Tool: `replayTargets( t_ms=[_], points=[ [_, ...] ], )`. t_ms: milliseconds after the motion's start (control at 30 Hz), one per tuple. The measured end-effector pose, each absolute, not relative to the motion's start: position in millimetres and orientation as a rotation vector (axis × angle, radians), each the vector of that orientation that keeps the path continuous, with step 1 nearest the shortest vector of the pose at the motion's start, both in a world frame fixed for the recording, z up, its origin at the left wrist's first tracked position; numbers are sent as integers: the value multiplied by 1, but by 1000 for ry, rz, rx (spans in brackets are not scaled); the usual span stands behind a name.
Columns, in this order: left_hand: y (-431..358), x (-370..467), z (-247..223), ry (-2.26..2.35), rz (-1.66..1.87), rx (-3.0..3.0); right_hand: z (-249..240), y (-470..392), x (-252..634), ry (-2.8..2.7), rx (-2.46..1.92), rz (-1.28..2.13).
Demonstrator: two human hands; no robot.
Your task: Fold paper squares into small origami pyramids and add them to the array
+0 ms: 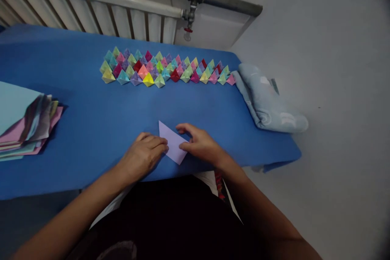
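Note:
A folded sheet of light purple paper (pixel 174 144) lies on the blue-covered table close to its front edge, one sharp corner pointing up and left. My left hand (pixel 145 152) rests at the paper's left edge, fingers together with their tips on it. At the right edge is my right hand (pixel 199 142), its thumb on the paper and its index finger curved away from the thumb, with a gap between them. The other fingers of my right hand are partly hidden.
Rows of small folded paper pieces (pixel 160 69) in many colours stand along the back of the blue table (pixel 91 118). A stack of coloured paper (pixel 21 122) lies left, a folded grey-blue cloth (pixel 268 99) right. Behind are a radiator (pixel 100 14) and a pipe (pixel 227 1).

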State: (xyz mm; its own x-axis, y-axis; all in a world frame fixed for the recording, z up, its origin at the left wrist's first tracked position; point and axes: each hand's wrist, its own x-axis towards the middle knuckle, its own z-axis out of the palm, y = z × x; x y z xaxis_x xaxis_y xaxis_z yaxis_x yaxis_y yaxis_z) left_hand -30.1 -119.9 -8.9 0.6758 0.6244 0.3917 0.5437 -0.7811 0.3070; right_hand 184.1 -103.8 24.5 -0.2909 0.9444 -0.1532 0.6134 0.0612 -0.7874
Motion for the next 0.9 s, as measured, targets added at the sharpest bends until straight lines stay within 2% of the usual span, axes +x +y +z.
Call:
replayTargets(
  t_ms=[200, 400, 633, 900],
  points=[
    [-126, -26, -4, 966, 699, 2813, 22, -124, 195, -1466, -1640, 1327],
    [-131, -17, -7, 1064, 768, 2902, 23, -122, 198, -1491, -1650, 1393],
    [-135, -15, -9, 1110, 827, 2934, 17, -140, 212, -2080, -1376, 720],
    [-135, -13, -10, 1111, 854, 2935, -3, -138, 211, -2357, -1302, 396]
  ],
)
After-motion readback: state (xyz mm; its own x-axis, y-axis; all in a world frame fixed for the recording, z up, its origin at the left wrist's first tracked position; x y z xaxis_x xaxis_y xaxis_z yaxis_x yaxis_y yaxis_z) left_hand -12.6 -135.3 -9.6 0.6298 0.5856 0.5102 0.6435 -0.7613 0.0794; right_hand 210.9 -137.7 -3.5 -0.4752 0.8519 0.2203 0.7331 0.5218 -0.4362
